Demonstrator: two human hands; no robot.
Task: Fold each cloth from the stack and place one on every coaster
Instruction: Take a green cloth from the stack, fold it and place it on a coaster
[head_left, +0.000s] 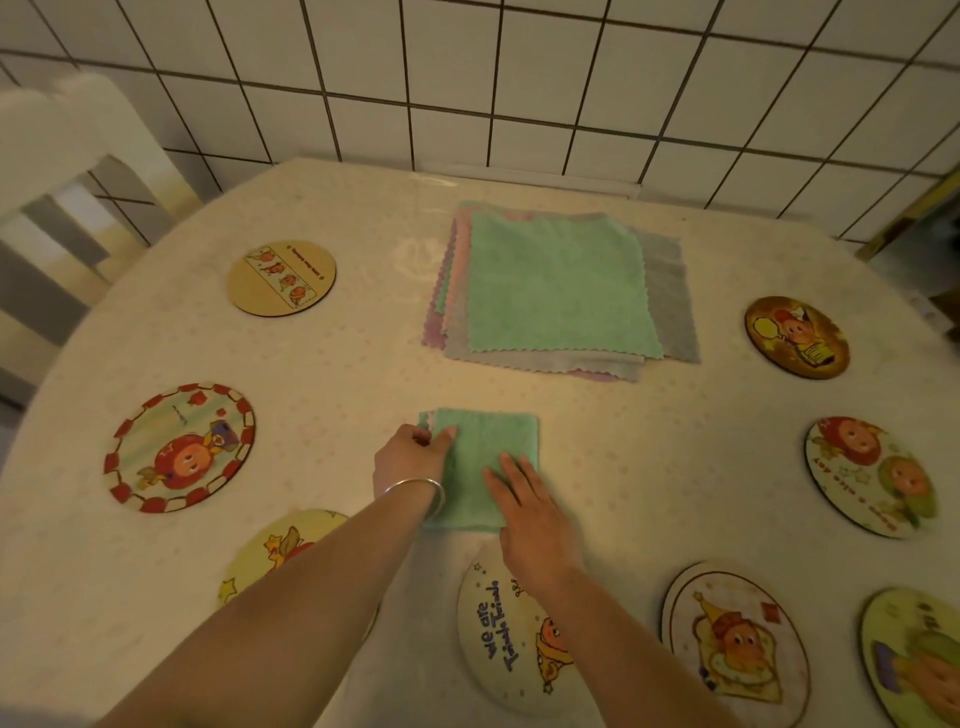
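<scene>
A folded green cloth (485, 447) lies on the table in front of me. My left hand (408, 457) pinches its left edge near the top corner. My right hand (530, 512) lies flat on its lower right part, fingers spread. Behind it sits the stack of cloths (558, 291), a green one on top with grey, pink and purple ones beneath. Round picture coasters ring the table: one at far left (282, 277), a red-rimmed one (180, 448), one under my left arm (283, 551), one under my right wrist (511, 639), and several at right (796, 336) (870, 475) (735, 642).
The round table (337, 374) has a pale patterned cover. A white chair (62, 171) stands at the far left. The white tiled wall (519, 78) runs directly behind the table. Another coaster (914, 660) is cut off at the lower right edge.
</scene>
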